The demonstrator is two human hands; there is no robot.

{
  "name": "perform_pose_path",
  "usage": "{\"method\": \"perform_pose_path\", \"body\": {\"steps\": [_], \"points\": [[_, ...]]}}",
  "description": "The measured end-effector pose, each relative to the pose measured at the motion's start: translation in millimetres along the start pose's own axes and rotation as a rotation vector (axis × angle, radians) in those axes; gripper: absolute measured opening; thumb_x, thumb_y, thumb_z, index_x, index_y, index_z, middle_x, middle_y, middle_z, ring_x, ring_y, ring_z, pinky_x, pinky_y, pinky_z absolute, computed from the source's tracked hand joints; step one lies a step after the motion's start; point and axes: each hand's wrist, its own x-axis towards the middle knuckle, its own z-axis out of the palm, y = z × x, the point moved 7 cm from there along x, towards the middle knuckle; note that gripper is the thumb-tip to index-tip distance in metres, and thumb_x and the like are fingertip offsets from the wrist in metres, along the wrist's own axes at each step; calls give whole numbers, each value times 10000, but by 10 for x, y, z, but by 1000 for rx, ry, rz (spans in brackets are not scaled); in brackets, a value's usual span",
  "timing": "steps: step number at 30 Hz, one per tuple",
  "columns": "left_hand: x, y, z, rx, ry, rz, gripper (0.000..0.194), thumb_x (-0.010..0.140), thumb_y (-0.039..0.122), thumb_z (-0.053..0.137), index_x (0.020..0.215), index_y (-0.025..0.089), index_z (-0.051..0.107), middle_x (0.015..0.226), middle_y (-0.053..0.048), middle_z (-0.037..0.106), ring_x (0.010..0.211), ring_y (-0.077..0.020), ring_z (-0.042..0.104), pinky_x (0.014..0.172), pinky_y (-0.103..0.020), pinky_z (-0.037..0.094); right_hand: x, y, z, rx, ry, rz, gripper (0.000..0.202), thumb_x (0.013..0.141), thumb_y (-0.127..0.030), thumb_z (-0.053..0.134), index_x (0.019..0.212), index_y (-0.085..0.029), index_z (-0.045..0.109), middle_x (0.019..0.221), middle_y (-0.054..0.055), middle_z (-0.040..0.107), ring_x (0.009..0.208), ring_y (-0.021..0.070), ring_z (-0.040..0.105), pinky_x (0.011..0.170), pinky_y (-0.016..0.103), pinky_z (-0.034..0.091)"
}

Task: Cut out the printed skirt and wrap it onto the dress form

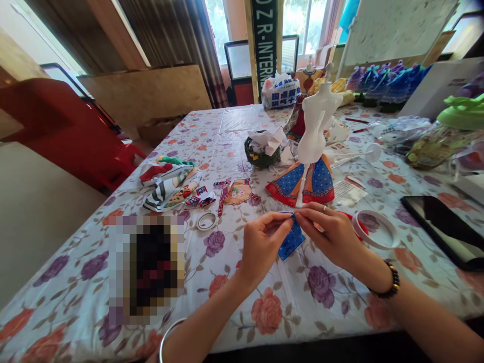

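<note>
A small piece of blue fabric (292,242) hangs from my fingertips over the flowered tablecloth. My left hand (262,244) pinches its top edge from the left. Right beside it, my right hand (328,229) pinches the same edge, the fingertips of both hands almost touching. Just beyond my hands stands a white miniature mannequin (316,118) on a thin stand. Around its base lies a flared skirt piece (319,181) in blue, orange and red. A peach fabric piece with patterned trim (239,192) lies flat to the left.
A tape roll (206,221) and crumpled printed cloth (172,184) lie left. On the right are a white ring (393,229), a black phone (446,229) and a jar with a green lid (434,143). A dark green basket (262,151) and a plastic bag (280,92) stand farther back.
</note>
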Motion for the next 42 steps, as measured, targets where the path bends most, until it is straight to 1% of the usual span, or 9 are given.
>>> {"method": "perform_pose_path", "body": {"steps": [8, 12, 17, 25, 32, 38, 42], "points": [[9, -22, 3, -64, -2, -71, 141, 701, 238, 674, 803, 140, 681, 796, -19, 707, 712, -93, 640, 669, -157, 510, 4, 11, 15, 4, -28, 13, 177, 896, -185, 442, 839, -168, 609, 830, 51, 621, 742, 138, 586, 656, 252, 456], [16, -56, 6, -102, -12, -97, 160, 701, 246, 672, 818, 136, 678, 795, -29, 703, 703, -101, 634, 656, -174, 502, 3, 26, 27, -9, -53, 23, 200, 902, -207, 425, 819, -177, 605, 829, 56, 621, 732, 151, 590, 636, 267, 460], [33, -80, 4, -142, -15, -108, 162, 699, 251, 671, 809, 133, 675, 780, -32, 697, 690, -105, 627, 651, -190, 501, 4, 27, 32, 8, -62, 34, 203, 904, -215, 414, 854, -185, 609, 834, 53, 623, 733, 154, 595, 630, 268, 469], [41, -70, 6, -117, -35, -93, 176, 717, 265, 654, 826, 127, 661, 795, -34, 687, 717, -105, 621, 671, -186, 494, 4, 20, 31, 8, -65, 17, 191, 904, -218, 434, 900, -183, 621, 838, 41, 618, 751, 142, 587, 670, 254, 471], [29, -10, 4, -10, -30, -28, 135, 728, 241, 638, 810, 134, 645, 799, -25, 674, 736, -104, 617, 687, -177, 492, 14, 49, 31, 8, -55, 35, 180, 897, -218, 454, 868, -190, 629, 799, 36, 621, 704, 140, 588, 628, 256, 468], [17, -36, 29, -54, -54, -63, 174, 726, 266, 645, 836, 131, 648, 826, -34, 683, 744, -110, 632, 714, -194, 515, 7, 39, 22, -18, -33, 8, 178, 893, -221, 458, 915, -195, 633, 834, 44, 638, 743, 150, 608, 656, 263, 488], [24, -61, 38, -80, -63, -52, 200, 727, 283, 648, 856, 130, 656, 841, -39, 693, 749, -120, 646, 732, -218, 533, -2, 48, 17, -49, -15, -7, 195, 896, -237, 447, 930, -202, 636, 847, 51, 645, 748, 159, 617, 656, 274, 506]]}}
